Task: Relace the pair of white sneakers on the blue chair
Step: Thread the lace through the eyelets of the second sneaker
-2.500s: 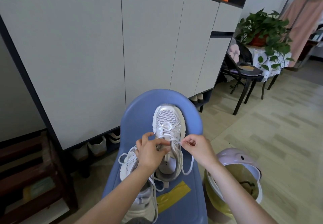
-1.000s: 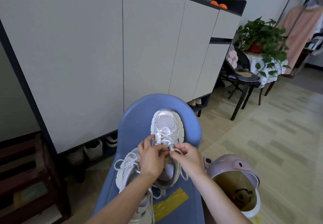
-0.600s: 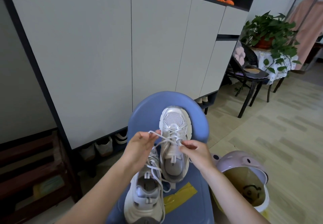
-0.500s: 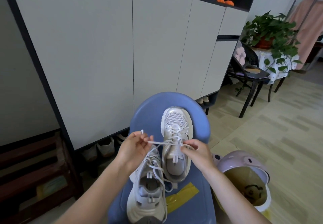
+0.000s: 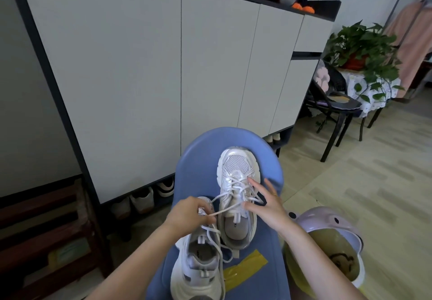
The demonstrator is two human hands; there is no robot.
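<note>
Only the head view here. Both white sneakers are parked on the blue chair (image 5: 201,166), lower middle of the frame. The far sneaker (image 5: 237,192) sits toe-up toward the chair's rounded back, and the near sneaker (image 5: 198,260) lies below and left of it, heel toward the bottom edge.

The lace (image 5: 228,208) of the far sneaker is pinched in the left hand (image 5: 189,213), fingers curled tight on its end, and it's drawn taut leftward across the near sneaker's toe. The right hand (image 5: 266,203) is spread with straight fingers, nothing held, fingertips resting by the eyelets on the sneaker's right side.

Handling-wise, the lace looks thin, floppy and a bit slick, so it's probably best taken right at the tip, where it's stiffest for threading. The sneakers seem light and could slide on the smooth seat, so bracing at the eyelet row is advised. A strip of yellow tape (image 5: 243,269) is stuck on the seat below them.
</note>
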